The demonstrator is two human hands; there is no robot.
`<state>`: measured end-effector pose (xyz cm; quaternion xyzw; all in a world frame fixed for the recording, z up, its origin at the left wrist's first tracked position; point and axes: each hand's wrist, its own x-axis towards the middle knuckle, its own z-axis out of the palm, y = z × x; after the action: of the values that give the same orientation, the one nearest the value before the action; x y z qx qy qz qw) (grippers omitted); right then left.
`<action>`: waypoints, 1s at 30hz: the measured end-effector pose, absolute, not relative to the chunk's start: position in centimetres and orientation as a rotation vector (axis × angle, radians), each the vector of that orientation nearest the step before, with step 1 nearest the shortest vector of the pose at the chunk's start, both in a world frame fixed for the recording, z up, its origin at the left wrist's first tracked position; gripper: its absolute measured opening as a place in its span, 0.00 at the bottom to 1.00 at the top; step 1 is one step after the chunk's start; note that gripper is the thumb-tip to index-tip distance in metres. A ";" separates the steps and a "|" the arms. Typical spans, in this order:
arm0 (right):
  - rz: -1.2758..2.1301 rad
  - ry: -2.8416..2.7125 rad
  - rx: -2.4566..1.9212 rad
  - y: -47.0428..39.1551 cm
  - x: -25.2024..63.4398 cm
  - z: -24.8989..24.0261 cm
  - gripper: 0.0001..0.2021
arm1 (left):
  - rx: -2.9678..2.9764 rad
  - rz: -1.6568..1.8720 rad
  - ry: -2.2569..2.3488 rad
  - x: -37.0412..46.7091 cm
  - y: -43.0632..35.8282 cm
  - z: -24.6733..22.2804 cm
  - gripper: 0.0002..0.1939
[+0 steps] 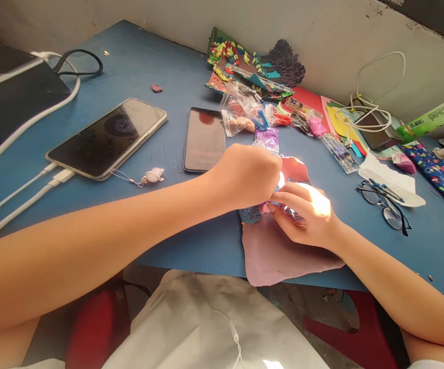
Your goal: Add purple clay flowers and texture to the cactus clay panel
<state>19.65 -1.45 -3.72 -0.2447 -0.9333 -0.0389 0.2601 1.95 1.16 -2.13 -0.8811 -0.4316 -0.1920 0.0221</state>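
My left hand (245,177) is closed, its knuckles up, over the upper edge of a flat pink sheet (283,251) that hangs slightly past the table's front edge. What its fingers hold is hidden. My right hand (308,210) meets it from the right, thumb and fingers pinched near a small pink piece. That piece is too small and covered to name. A dark blue dotted piece (250,214) lies under my hands on the sheet. Beyond them a salmon-pink piece (296,169) shows in bright sunlight.
On the blue table (191,241) lie a cabled phone (108,136), a second phone (205,141), a charm (154,175) and glasses (385,205). Bags of coloured clay (240,110), a colourful clay-covered piece (245,61) and a white cable (367,110) sit towards the wall.
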 end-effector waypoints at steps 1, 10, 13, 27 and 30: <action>-0.110 -2.518 -0.657 -1.5 19.7 -3.6 0.09 | -2.736 -0.601 -1.344 1.9 1.2 -2.1 0.10; -0.002 -2.623 -0.658 -1.5 20.0 -3.6 0.10 | -2.877 -1.036 -1.521 1.4 0.8 -0.6 0.13; -0.032 -2.628 -0.669 -1.6 20.0 -3.5 0.11 | -2.917 -1.139 -1.528 1.2 1.0 -0.6 0.13; -0.345 -2.095 -0.831 -1.4 20.5 -2.6 0.09 | -3.790 -1.261 -1.407 2.1 0.6 -0.8 0.19; -0.329 -2.099 -0.762 -1.6 20.5 -2.6 0.11 | -3.738 -1.197 -1.412 2.1 0.4 -0.9 0.21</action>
<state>20.47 -1.61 -2.55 -0.3050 -0.8405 -0.1315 0.4280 2.12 0.38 -0.94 -0.7800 -0.2946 -0.2498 -0.4925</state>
